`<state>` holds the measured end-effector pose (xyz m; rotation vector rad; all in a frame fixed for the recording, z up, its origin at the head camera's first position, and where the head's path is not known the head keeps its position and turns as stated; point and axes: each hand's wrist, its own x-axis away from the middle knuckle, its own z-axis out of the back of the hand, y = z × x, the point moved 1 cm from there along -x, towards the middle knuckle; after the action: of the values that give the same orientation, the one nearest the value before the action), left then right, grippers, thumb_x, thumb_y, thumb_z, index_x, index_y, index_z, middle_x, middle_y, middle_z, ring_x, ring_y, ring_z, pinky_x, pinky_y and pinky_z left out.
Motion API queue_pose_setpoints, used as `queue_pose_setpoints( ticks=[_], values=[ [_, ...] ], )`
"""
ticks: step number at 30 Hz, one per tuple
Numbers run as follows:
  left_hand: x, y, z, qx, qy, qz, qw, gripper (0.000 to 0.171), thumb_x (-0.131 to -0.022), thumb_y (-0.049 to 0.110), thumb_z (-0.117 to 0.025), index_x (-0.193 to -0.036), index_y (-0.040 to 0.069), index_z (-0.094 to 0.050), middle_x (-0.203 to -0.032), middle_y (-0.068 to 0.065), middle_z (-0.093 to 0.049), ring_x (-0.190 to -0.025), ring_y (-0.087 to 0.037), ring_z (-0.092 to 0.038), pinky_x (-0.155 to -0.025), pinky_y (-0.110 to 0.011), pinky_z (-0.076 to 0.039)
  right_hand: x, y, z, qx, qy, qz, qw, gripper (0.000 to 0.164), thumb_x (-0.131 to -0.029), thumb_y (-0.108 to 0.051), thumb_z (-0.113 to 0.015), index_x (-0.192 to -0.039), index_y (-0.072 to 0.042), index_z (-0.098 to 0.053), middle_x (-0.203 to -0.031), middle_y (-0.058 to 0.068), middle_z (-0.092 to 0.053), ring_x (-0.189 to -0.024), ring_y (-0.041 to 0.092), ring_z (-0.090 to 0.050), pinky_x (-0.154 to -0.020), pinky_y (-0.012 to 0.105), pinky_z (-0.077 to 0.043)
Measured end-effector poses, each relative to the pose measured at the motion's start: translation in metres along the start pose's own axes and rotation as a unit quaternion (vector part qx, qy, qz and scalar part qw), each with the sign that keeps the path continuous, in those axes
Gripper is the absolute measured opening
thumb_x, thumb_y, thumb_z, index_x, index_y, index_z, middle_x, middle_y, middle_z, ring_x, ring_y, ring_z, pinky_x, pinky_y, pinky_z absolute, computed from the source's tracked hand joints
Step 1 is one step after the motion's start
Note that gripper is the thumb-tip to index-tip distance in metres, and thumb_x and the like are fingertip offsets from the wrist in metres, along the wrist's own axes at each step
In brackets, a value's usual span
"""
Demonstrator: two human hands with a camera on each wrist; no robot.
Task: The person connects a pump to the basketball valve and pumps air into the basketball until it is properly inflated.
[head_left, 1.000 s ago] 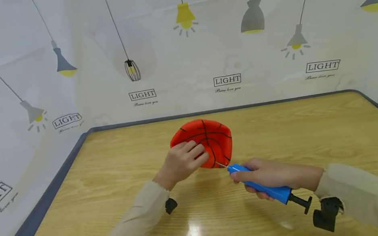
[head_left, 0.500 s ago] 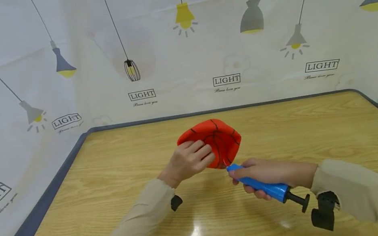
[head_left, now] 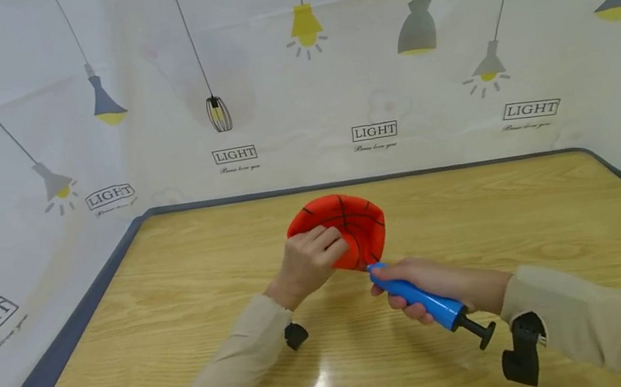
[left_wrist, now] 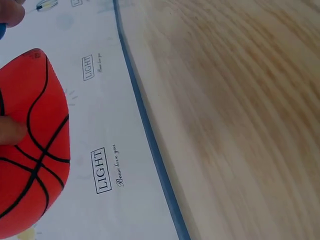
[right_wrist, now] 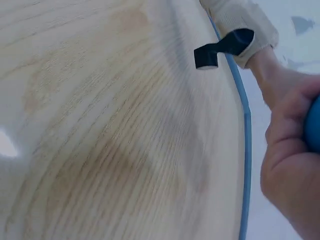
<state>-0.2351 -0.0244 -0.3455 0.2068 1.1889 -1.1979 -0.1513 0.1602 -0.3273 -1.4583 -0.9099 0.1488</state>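
A deflated red ball [head_left: 360,226] with black basketball lines is held up over the table by my left hand [head_left: 311,257], which grips its left side. In the left wrist view the ball [left_wrist: 42,145] looks dented, and a fingertip [left_wrist: 11,131] presses on its face. My right hand [head_left: 438,281] wraps round a blue hand pump [head_left: 423,299], its black plunger handle [head_left: 478,331] pointing down to the right. The pump's front end meets the ball's lower edge, and its needle is out of sight there. Only a bit of the blue barrel [right_wrist: 312,125] shows in the right wrist view.
Both hands are over a wood-grain table [head_left: 189,345] with a dark blue edge [head_left: 262,195] at the back. White fabric walls [head_left: 275,118] printed with lamps stand around it. Black wrist cameras [head_left: 523,349] hang from both sleeves.
The pump has moved left and slightly up to the ball's lower edge, and the needle visible earlier is now hidden. The ball shifted right, tilted, then turned partly back.
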Motion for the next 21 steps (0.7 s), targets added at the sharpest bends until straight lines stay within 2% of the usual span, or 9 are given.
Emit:
queue_pose_setpoints(
  ticks=[3,8,11,14,21],
  values=[
    [0.000,0.000,0.000,0.019,-0.012,0.020,0.9996,0.014,-0.068,0.000,-0.064,-0.066,0.012,-0.058,-0.070,0.003,-0.057,-0.060,-0.010,-0.053,-0.050,-0.018,-0.044,0.000,0.001,0.004,-0.030,-0.023,-0.003,0.999,0.040,-0.092,-0.039,-0.037,-0.103,-0.001,-0.041,-0.059,-0.004,-0.044,-0.040,0.003,-0.042,-0.038,0.016,-0.038],
    [-0.001,0.002,0.000,0.049,-0.052,0.057,0.9958,0.014,-0.066,-0.003,-0.063,-0.069,0.011,-0.063,-0.070,0.003,-0.058,-0.063,-0.010,-0.056,-0.054,-0.018,-0.046,0.000,0.003,0.004,-0.029,-0.006,-0.009,1.000,0.042,-0.091,-0.041,-0.039,-0.104,-0.001,-0.042,-0.059,-0.004,-0.044,-0.040,0.003,-0.042,-0.039,0.016,-0.038],
    [-0.006,0.005,0.002,0.071,-0.079,0.085,0.9907,0.013,-0.066,-0.002,-0.066,-0.071,0.009,-0.065,-0.072,0.001,-0.058,-0.066,-0.011,-0.057,-0.060,-0.019,-0.048,0.001,0.005,0.004,-0.030,0.003,-0.009,1.000,0.044,-0.090,-0.043,-0.040,-0.104,-0.001,-0.042,-0.060,-0.004,-0.044,-0.040,0.004,-0.042,-0.039,0.016,-0.038],
    [-0.011,0.007,0.004,0.099,-0.116,0.106,0.9827,0.014,-0.066,-0.003,-0.068,-0.073,0.009,-0.067,-0.075,0.000,-0.058,-0.070,-0.011,-0.057,-0.066,-0.019,-0.048,0.004,0.006,0.006,-0.019,0.010,-0.004,1.000,0.044,-0.090,-0.042,-0.040,-0.103,0.000,-0.042,-0.059,-0.003,-0.044,-0.040,0.004,-0.043,-0.039,0.016,-0.038],
    [-0.023,0.005,0.012,0.163,-0.201,0.138,0.9561,0.015,-0.069,-0.001,-0.069,-0.080,0.009,-0.070,-0.080,-0.001,-0.059,-0.075,-0.012,-0.057,-0.070,-0.018,-0.046,0.011,0.006,0.008,0.001,0.015,0.004,1.000,0.046,-0.090,-0.042,-0.040,-0.105,0.001,-0.043,-0.060,-0.003,-0.044,-0.040,0.004,-0.043,-0.040,0.016,-0.039]
  ],
)
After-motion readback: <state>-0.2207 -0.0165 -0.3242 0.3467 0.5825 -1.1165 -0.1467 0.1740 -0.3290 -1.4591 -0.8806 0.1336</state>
